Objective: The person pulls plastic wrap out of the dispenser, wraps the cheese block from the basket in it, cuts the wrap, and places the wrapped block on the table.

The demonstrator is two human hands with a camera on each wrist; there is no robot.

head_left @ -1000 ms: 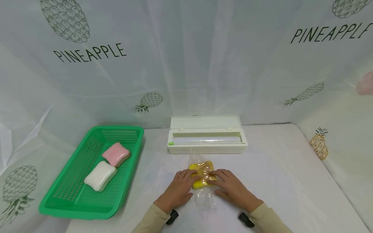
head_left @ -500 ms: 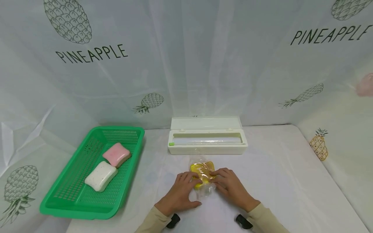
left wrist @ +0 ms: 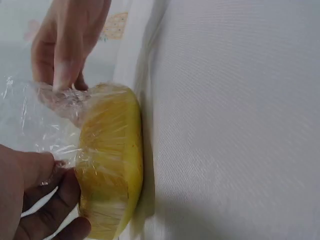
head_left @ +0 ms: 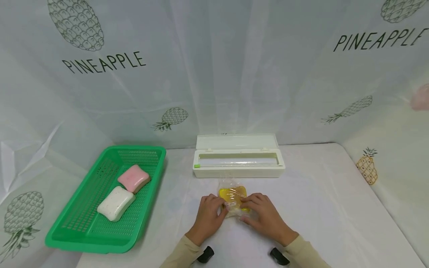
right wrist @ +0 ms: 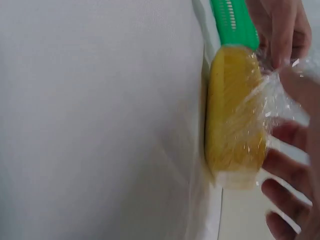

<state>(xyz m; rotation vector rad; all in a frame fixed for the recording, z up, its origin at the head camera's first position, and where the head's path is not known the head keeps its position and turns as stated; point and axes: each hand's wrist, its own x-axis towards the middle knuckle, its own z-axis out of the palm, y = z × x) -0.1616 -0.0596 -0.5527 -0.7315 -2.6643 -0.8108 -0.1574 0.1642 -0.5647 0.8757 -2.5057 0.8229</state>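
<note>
A yellow bar of soap (head_left: 232, 194) lies on the table under clear plastic wrap (left wrist: 55, 132). The near flap of film is lifted over the bar's near side, while its far end (head_left: 228, 182) lies loose on the cloth. My left hand (head_left: 208, 216) pinches the film between thumb and index finger at the soap's left. At the right, my right hand (head_left: 264, 217) pinches another part of the film with its thumb. In the right wrist view its other fingers spread alongside the soap (right wrist: 232, 115). Wrinkled film covers the side of the bar facing me.
Behind the soap stands a white wrap dispenser (head_left: 238, 171), lid up, with a film roll (head_left: 238, 161) inside. To the left is a green basket (head_left: 83, 238) holding a pink soap bar (head_left: 134, 178) and a white one (head_left: 115, 203). A pineapple-print curtain (head_left: 231, 74) closes off the back.
The near flap of film, which lay flat toward me, has been gathered and raised toward the soap. Both hands have shifted from the bar's top to its near side.
</note>
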